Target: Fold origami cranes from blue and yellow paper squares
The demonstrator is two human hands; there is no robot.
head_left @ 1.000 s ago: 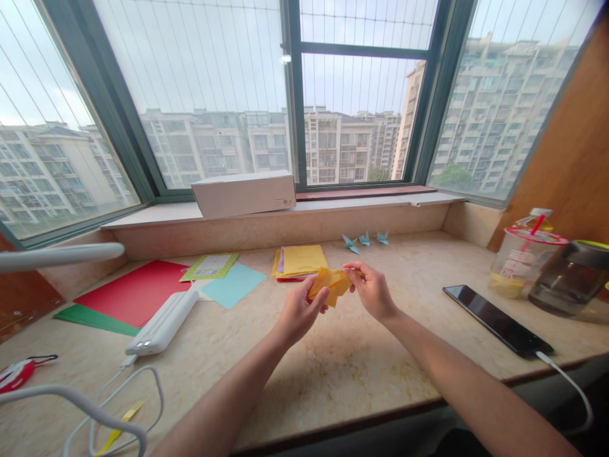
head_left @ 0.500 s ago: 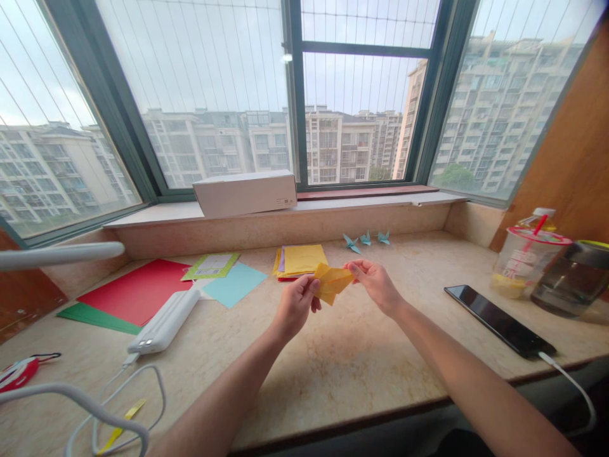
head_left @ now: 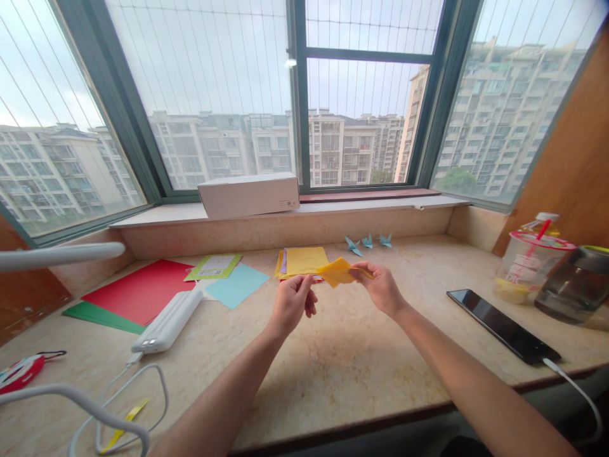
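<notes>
Above the worktop, a folded piece of yellow origami paper [head_left: 337, 273] is held between my two hands. My right hand [head_left: 380, 289] pinches its right end between thumb and fingers. At its narrow left tip, my left hand [head_left: 292, 304] is closed, thumb against forefinger, with the other fingers curled below. Just behind the left hand lies a stack of square papers [head_left: 307, 260], yellow on top with purple and red edges showing. Three small light-blue paper cranes [head_left: 367, 241] stand farther back, to the right of the stack.
Left on the worktop are red sheets [head_left: 143, 289], a light-blue sheet [head_left: 238, 285], a white power bank [head_left: 169, 320] and a looped cable [head_left: 164, 381]. A phone [head_left: 502, 324], a plastic cup [head_left: 518, 266] and a dark container [head_left: 573, 285] are right. A white box [head_left: 250, 195] rests on the sill.
The folded yellow paper has turned and shifted slightly right and up with my right hand. My left hand has moved from its broad left part to its narrow tip. The view has shifted slightly.
</notes>
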